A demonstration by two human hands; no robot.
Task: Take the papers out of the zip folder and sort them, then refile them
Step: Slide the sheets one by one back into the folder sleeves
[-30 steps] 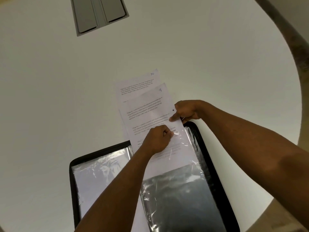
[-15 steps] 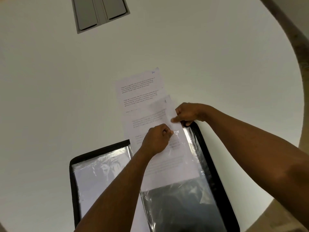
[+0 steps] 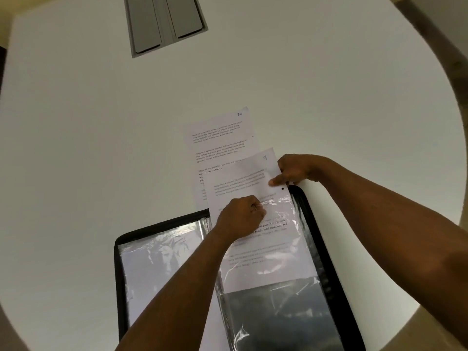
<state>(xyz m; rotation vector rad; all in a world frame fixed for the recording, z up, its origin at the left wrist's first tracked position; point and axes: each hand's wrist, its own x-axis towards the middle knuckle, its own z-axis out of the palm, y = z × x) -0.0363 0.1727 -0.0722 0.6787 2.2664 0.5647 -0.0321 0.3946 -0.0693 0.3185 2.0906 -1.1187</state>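
Looking at what could go wrong, we see the biggest risk at the clear sleeve [image 3: 286, 249] of the open zip folder [image 3: 326, 249]: our left hand [image 3: 240, 219] pinches the sleeve's mouth with curled fingers, and if that pinch slips the plastic could close or crumple against the sheet. The sheet marked 9 [image 3: 243, 178] sits half in the sleeve, its upper part sticking out beyond the left hand's grip, and our right hand [image 3: 293, 171] pinches its right edge just above the sleeve mouth; pulling unevenly there could, we judge, skew or crease the paper. The sheet marked 10 [image 3: 220, 140] lies flat on the table [image 3: 101, 122] further beyond both grips, partly under the 9. Hidden from us: the folder's near edge, the left pocket's [image 3: 157, 262] contents behind glare, and the blurred text.
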